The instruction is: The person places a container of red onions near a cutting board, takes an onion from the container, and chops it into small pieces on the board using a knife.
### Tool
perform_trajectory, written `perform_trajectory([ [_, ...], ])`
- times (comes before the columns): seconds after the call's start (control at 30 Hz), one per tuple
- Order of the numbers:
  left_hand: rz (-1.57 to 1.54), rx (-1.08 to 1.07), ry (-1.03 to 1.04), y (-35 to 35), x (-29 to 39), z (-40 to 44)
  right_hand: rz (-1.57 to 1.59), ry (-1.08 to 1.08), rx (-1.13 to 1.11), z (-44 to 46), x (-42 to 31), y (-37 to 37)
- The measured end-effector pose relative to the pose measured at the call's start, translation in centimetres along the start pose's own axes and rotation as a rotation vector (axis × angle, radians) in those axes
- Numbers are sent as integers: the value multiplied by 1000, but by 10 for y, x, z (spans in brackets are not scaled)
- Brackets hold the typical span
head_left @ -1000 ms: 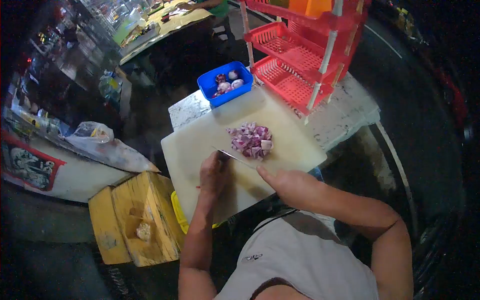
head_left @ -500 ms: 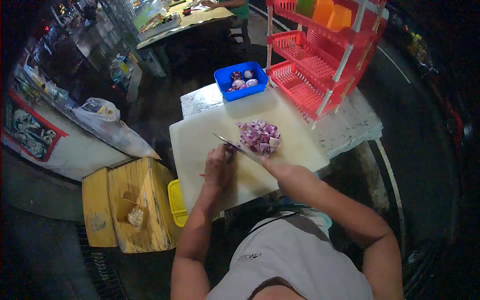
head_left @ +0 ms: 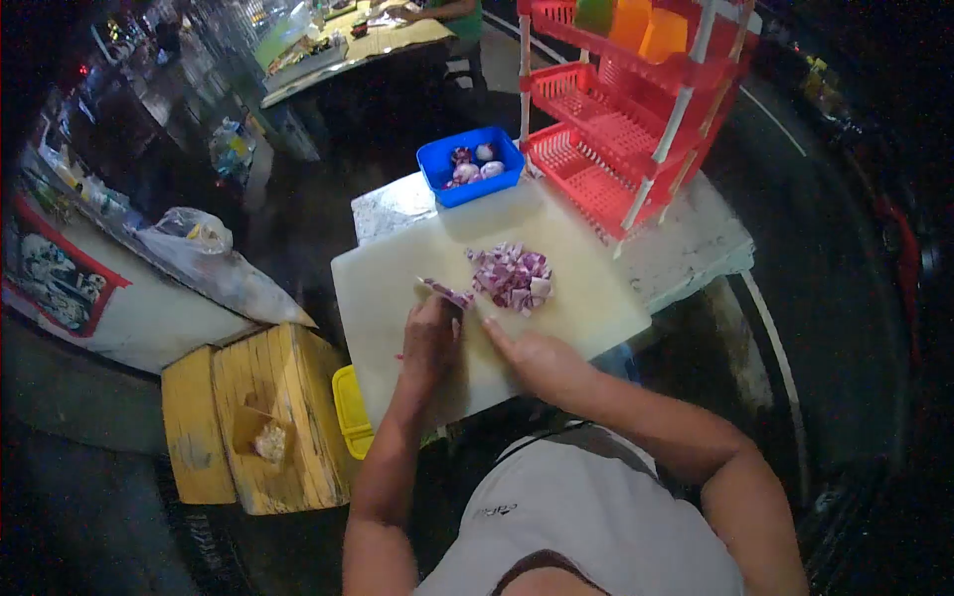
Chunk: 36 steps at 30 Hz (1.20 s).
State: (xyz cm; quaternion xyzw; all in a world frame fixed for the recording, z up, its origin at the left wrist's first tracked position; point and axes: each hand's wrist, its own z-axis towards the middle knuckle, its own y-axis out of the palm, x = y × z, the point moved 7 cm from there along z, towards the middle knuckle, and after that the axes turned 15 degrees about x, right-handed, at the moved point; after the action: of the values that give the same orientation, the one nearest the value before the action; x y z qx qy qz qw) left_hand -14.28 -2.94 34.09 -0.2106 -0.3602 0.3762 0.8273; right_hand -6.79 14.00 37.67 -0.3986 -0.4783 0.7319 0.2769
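Note:
My left hand (head_left: 431,333) is closed with bent fingertips on a piece of red onion (head_left: 455,295) at the left-middle of the white cutting board (head_left: 383,263). My right hand (head_left: 542,363) wraps round a knife, its index finger stretched forward along it. The handle is hidden in my palm, and the blade is hard to make out beside the onion. Just beyond my fingers lies a heap of chopped red onion (head_left: 512,278). At the board's far edge stands a blue tub (head_left: 469,189) with several peeled red onions in it.
A red plastic rack (head_left: 596,129) stands right of the board on a worn white table (head_left: 701,243). Lower left are yellow boxes (head_left: 248,427), a yellow lid (head_left: 350,407) and a plastic bag (head_left: 194,233). A person's arm (head_left: 437,12) is at a far table.
My right hand has drawn back slightly toward me and left, and the knife blade shows less. My left hand stays at the onion. The view has shifted a little.

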Motion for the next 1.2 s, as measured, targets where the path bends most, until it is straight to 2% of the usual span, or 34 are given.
perform_trajectory([
  [0.07, 4, -8, 24, -4, 4, -2, -42, 3, -11, -1, 7, 9],
  [0.13, 63, -59, -10, -1, 13, 4, 238, 68, 71, 6, 17, -2],
  [0.17, 68, -46, 1, 1, 19, 10, 234, 58, 86, 7, 22, -7],
  [0.23, -8, -53, -62, 8, 25, 15, 453, 447, -246, -3, 26, -18],
  [0.27, -1, -50, -56, 14, 26, 16, 457, 440, -240, -6, 33, -15],
  [0.33, -85, -60, -133, 34, 18, 19, 341, 279, -77, -9, 46, -17],
  [0.4, -25, -153, -143, 52, 10, 27, 329, 343, -97, -11, 55, -25],
  [0.47, -209, -206, -279, 65, 0, 31, 326, 419, -126, -19, 64, -27],
  [0.5, -206, -221, -276, 69, -3, 33, 344, 412, -63, -21, 66, -30],
  [0.57, -444, -208, -503, 74, -24, 34, 376, 415, -7, -29, 70, -35],
  [0.6, -435, -221, -509, 70, -27, 39, 370, 379, 31, -32, 67, -49],
  [0.67, -590, -150, -743, 55, -41, 50, 374, 348, 63, -36, 68, -47],
  [0.73, -595, -99, -733, 42, -60, 68, 447, 146, 337, -38, 58, -48],
  [0.77, -542, -80, -678, 34, -62, 78, 452, 151, 337, -38, 54, -47],
  [0.8, -347, -105, -601, 24, -59, 93, 514, 264, 143, -32, 49, -38],
  [0.83, -357, -87, -550, 28, -68, 104, 568, 369, -51, -29, 47, -27],
  [0.9, -364, -61, -495, 35, -72, 130, 600, 376, -68, -18, 50, -19],
  [0.93, -196, -51, -302, 32, -59, 153, 636, 388, -90, -15, 52, -10],
  [0.97, -27, -39, -108, 33, -46, 174, 615, 331, -15, -14, 57, -1],
  [1.1, -1, -72, -1, 93, -57, 235, 664, 360, 60, -15, 72, -16],
  [1.17, 220, -402, 24, 140, -70, 250, 626, 472, -69, -22, 78, -21],
  [1.2, 210, -395, 32, 153, -72, 263, 616, 475, -60, -25, 82, -17],
])
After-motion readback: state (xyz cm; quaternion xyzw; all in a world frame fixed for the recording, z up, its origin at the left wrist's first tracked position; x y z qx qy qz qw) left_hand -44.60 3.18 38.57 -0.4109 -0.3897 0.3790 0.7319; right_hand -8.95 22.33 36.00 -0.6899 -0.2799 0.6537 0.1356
